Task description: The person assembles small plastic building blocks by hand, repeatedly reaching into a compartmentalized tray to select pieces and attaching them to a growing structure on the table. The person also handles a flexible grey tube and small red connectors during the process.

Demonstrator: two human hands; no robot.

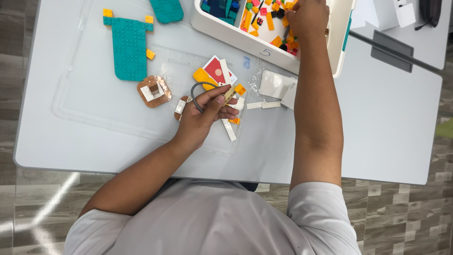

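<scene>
My left hand (204,115) rests on the white table and pinches a small brick assembly (230,94) of tan and orange pieces with a grey curved hose (196,89) looped over the fingers. Around it lie a red and white piece (216,70), a yellow piece (202,75), white flat bricks (229,130) and a brown round plate (154,91). My right hand (306,16) reaches into the white sorting tray (245,41), fingers down among several orange and yellow bricks (269,21). What those fingers hold is hidden.
A teal baseplate (129,47) with orange corner bricks lies at the far left, another teal piece (166,9) beyond it. A clear plastic bag (276,85) and a white bar (263,105) lie mid-table. A clear mat (94,94) covers the table.
</scene>
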